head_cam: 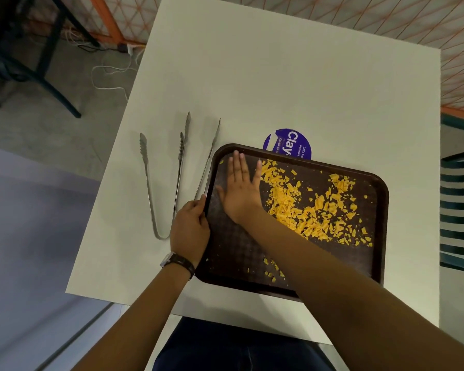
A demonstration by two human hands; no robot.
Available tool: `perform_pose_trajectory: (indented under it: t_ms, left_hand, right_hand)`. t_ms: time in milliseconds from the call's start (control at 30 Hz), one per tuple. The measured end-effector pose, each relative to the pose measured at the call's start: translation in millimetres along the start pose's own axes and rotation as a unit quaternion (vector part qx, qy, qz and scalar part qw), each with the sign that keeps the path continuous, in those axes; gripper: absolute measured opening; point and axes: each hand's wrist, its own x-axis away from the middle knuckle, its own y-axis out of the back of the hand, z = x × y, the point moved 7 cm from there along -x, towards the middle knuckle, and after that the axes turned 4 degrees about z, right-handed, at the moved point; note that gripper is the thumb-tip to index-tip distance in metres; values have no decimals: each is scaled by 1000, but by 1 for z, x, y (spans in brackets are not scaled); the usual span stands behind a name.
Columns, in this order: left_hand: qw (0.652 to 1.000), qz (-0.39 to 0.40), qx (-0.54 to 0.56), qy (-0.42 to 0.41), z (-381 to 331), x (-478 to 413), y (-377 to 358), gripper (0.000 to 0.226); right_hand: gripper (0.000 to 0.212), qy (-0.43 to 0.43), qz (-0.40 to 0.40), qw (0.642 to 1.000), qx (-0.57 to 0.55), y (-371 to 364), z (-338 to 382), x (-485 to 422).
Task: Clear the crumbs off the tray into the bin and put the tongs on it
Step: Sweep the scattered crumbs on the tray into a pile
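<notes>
Head view: crumbs (300,207) being gathered on the tray (373,263).
Left hand (189,231) fingers pinch the tray's 9 o'clock rim; right hand (241,188) lies flat, fingers spread, empty. Tongs (162,180) wait on the surface (279,89) at 9 o'clock. Next probably sweeping toward a bin, unseen.

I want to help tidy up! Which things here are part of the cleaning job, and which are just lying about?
Part of the job:
- brown tray, its left edge held by the left hand
- orange crumbs, with the right hand flat on the tray beside them
- two metal tongs, on the table

Just lying about:
- round purple sticker
- cables on the floor

No bin is in view.
</notes>
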Motion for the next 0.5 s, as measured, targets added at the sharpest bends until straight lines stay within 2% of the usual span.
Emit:
perform_pose_trajectory:
  t_ms: [200, 267, 367, 433, 500]
  left_hand:
    - [1000, 9, 9, 14, 2, -1, -2, 42]
    - [1000, 8, 8, 11, 1, -1, -1, 42]
    - [1000, 4, 6, 6, 1, -1, -1, 43]
    - [1000, 5, 5, 7, 2, -1, -1, 44]
    - [1000, 3, 7, 4, 3, -2, -1, 43]
  right_hand:
    - [80, -134, 21, 991, -19, -12, -37, 29]
    - [74, -84, 18, 996, -30, -12, -26, 35]
    - [65, 60, 7, 997, -42, -7, 10, 33]
    - [63, 91, 7, 995, -33, -6, 23, 25]
    - [62, 81, 11, 996, -30, -6, 25, 16]
